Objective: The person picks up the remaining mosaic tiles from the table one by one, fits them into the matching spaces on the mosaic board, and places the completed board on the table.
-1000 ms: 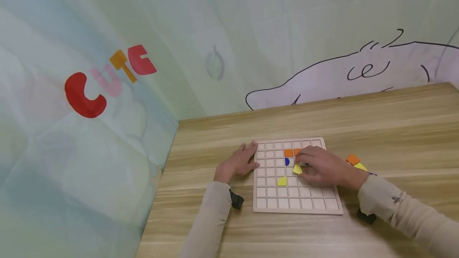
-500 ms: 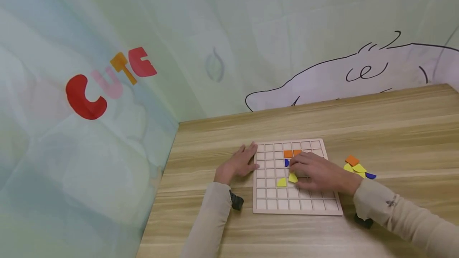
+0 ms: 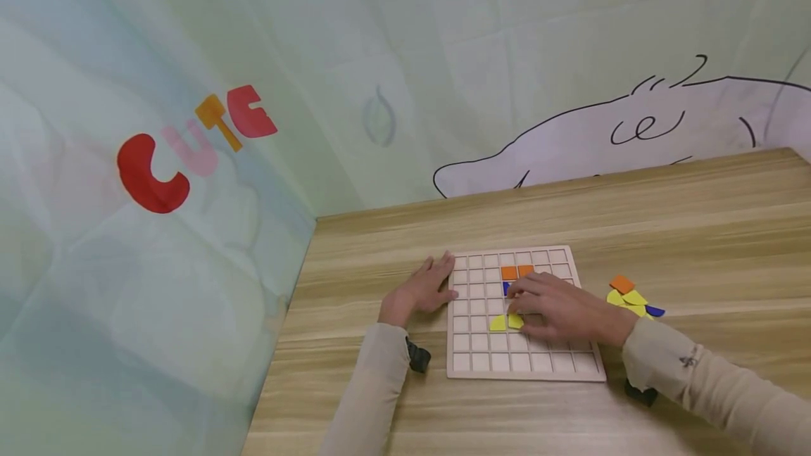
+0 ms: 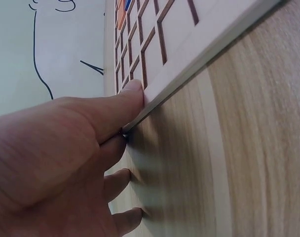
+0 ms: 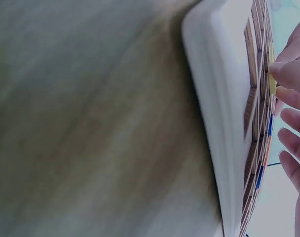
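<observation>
A pale wooden grid board [image 3: 462,362] lies on the table. My left hand [image 3: 421,290] rests at its left edge; the left wrist view shows the thumb [image 4: 132,89] against the rim and the other fingers loosely spread. My right hand [image 3: 560,308] is over the board's middle, its thumb and forefinger pinching a yellow quarter-round tile [image 3: 514,321] at a cell. Just left of that sits another yellow tile [image 3: 498,323] in its cell. Higher up are two orange square tiles, one [image 3: 509,272] left of the other [image 3: 526,271], and a blue piece [image 3: 506,289] partly hidden by my fingers.
Right of the board lies a loose pile with an orange tile [image 3: 622,283], several yellow tiles [image 3: 634,298] and a blue half-round tile [image 3: 655,311]. A printed cloth wall [image 3: 380,55] stands behind and left of the wooden table [image 3: 380,231].
My right hand has moved down and left across the board, bringing the yellow tile beside the other yellow one. My left hand stays at the board's edge.
</observation>
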`<state>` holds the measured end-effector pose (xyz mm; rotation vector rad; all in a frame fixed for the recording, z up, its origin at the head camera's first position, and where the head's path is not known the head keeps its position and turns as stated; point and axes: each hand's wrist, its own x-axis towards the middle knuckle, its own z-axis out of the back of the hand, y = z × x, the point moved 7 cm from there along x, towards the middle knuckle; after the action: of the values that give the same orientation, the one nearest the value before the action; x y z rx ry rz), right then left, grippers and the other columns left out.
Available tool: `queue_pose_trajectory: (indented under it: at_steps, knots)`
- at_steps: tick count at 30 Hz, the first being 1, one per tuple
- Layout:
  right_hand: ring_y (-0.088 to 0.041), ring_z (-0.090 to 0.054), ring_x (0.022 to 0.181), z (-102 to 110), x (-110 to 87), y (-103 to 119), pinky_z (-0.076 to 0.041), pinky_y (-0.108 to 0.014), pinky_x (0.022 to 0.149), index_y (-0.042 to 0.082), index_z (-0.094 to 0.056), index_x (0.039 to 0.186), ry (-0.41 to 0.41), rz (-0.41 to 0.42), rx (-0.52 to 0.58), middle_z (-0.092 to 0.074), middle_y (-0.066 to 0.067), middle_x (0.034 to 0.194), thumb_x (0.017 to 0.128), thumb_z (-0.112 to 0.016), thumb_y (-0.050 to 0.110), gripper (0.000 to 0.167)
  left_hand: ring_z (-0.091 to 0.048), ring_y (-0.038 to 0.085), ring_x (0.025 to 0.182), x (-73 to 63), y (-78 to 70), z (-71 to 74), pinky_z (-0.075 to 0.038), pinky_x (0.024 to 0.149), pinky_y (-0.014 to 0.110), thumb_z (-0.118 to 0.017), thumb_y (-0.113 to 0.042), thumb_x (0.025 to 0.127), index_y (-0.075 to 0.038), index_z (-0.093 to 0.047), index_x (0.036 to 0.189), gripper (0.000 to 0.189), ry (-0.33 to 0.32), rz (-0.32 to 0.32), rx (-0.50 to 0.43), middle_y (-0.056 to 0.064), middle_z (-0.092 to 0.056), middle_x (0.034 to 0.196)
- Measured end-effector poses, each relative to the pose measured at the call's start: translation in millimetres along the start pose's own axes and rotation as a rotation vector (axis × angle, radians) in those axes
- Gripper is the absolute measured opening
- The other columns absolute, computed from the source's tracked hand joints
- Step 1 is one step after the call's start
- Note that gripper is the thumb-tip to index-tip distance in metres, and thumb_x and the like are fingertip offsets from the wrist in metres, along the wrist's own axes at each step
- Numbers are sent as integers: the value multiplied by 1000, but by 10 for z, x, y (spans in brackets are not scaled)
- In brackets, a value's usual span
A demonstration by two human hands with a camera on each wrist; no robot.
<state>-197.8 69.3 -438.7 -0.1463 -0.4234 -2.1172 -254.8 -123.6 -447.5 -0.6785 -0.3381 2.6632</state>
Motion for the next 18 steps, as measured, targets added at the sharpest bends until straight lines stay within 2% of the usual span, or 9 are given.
queue_pose_trajectory:
  at_steps: [5,11,14,18]
  knots:
    - [-17,-53,112,11,5,27,-46,-42,98,24,-69,110,15,9,-2,-61,4,120,87,-69,35,25,-1,30,149,-5,-8,4,-9,121,44,-46,-33,101,-13,-9,155,68,-1,0,1,2,-3,162]
    - [-15,-51,117,-12,-18,37,-43,-43,103,25,-68,114,40,-23,27,-60,6,123,90,-66,37,27,-1,30,149,-12,-12,6,-10,121,44,-47,-32,101,-13,-10,155,68,-6,4,-3,2,-4,162]
    - [-14,-52,115,-13,-32,29,-44,-42,102,25,-68,114,22,-34,30,-60,6,122,91,-64,34,25,-2,30,149,-3,-3,-3,-10,121,45,-47,-33,101,-13,-11,155,68,-9,6,-2,1,-4,162]
    - [-13,-53,111,10,-32,29,-46,-40,98,23,-69,107,-31,-12,16,-61,6,117,90,-66,26,17,-1,29,149,7,8,-17,-11,121,45,-47,-34,101,-14,-11,155,68,-9,9,-1,0,-4,162]
